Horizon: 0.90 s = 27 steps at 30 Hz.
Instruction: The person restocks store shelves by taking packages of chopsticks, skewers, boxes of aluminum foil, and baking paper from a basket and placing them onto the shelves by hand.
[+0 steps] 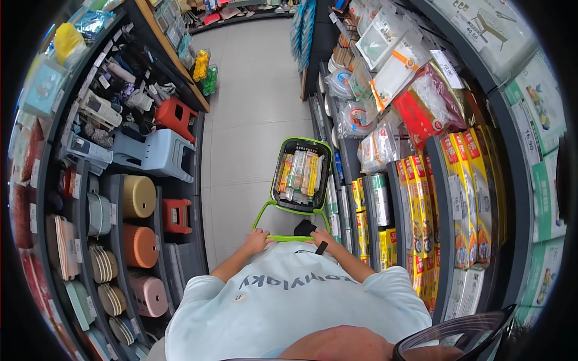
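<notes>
My left hand [258,240] is closed around the left end of the bright green handle [283,238] of a shopping basket. At the other end of the handle, my right hand [321,236] is wrapped on it too, with a dark band on that wrist. The basket [279,201] is black with a green rim and stands ahead of me, low near the floor. Inside lie several long narrow boxes [299,171] in yellow, red and white, side by side; their exact contents I cannot make out.
A grey tiled aisle [235,120] runs forward. Shelves on the left hold plastic stools [158,150] and round tubs [140,246]. Yellow boxes [415,204] and bagged goods [424,102] fill the right shelves, close beside the basket. Small wire baskets [208,81] jut out at the far left.
</notes>
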{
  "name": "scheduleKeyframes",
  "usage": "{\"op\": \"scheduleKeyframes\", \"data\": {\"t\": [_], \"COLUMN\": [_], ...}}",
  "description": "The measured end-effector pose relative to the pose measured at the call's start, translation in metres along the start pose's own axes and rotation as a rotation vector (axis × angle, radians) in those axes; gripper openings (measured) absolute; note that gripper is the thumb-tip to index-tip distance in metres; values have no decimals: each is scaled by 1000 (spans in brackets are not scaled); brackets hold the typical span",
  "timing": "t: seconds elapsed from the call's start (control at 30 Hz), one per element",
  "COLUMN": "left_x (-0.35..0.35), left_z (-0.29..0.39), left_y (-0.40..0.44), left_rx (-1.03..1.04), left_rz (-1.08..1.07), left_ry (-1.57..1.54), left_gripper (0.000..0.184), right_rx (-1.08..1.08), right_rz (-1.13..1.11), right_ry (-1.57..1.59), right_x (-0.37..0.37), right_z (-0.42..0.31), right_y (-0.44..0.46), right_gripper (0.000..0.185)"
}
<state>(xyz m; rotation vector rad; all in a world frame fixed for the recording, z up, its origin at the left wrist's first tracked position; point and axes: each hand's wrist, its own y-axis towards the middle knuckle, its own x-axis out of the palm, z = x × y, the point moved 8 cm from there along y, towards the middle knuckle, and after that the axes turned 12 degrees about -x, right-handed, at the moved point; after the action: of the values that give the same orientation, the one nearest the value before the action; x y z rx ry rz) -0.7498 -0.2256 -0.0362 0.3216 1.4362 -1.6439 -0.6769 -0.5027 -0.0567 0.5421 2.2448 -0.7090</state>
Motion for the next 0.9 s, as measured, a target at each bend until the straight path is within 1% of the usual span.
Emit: {"op": "scheduleKeyframes", "data": {"t": [0.03,0.07,0.13,0.17,0.2,0.27,0.3,0.33,0.4,0.5,0.57,0.6,0.63,0.67,0.73,0.8,0.87,0.9], "left_x": [-4,-10,-19,-21,-29,-42,-47,-49,-56,-58,-49,-50,-51,-51,-54,-58,-67,-68], "left_z": [5,11,18,21,27,32,33,33,37,44,44,49,51,53,58,61,63,62], "left_y": [10,23,48,58,64,77,81,88,99,113,123,125,124,123,123,123,126,129], "left_rx": [7,17,15,9,7,-39,-44,-47,-52,-85,-108,-111,-127,-144,-147,-147,-126,-127], "left_rz": [0,2,21,32,33,-58,-56,-49,-42,-66,-155,-159,-192,-226,-249,-264,-235,-241], "left_ry": [18,34,54,71,64,131,129,116,103,110,202,194,207,219,205,198,192,190], "left_gripper": [54,54,55,57,57,58,58,57,55,57,61,61,61,61,61,61,62,62], "right_rx": [-28,-32,-57,-80,-82,-131,-115,-121,-89,-81,-67,-50,-52,-53,6,-33,-72,-70], "right_rz": [-1,8,2,8,3,-52,-56,-57,-137,-108,-130,-146,-204,-217,-250,-258,-286,-291], "right_ry": [-54,-59,10,0,-5,-13,-41,-40,17,-7,-26,-40,-23,-21,-6,-18,86,90], "right_x": [-7,-15,-22,-27,-29,-26,-33,-45,-57,-72,-78,-80,-68,-60,-53,-43,-36,-40], "right_z": [6,14,30,39,47,64,68,66,72,83,87,90,100,111,125,134,139,136], "right_y": [6,14,26,29,36,54,58,60,64,65,65,63,69,70,75,85,93,94], "right_gripper": [48,48,43,34,34,28,27,27,28,28,28,28,32,32,28,27,27,27]}}
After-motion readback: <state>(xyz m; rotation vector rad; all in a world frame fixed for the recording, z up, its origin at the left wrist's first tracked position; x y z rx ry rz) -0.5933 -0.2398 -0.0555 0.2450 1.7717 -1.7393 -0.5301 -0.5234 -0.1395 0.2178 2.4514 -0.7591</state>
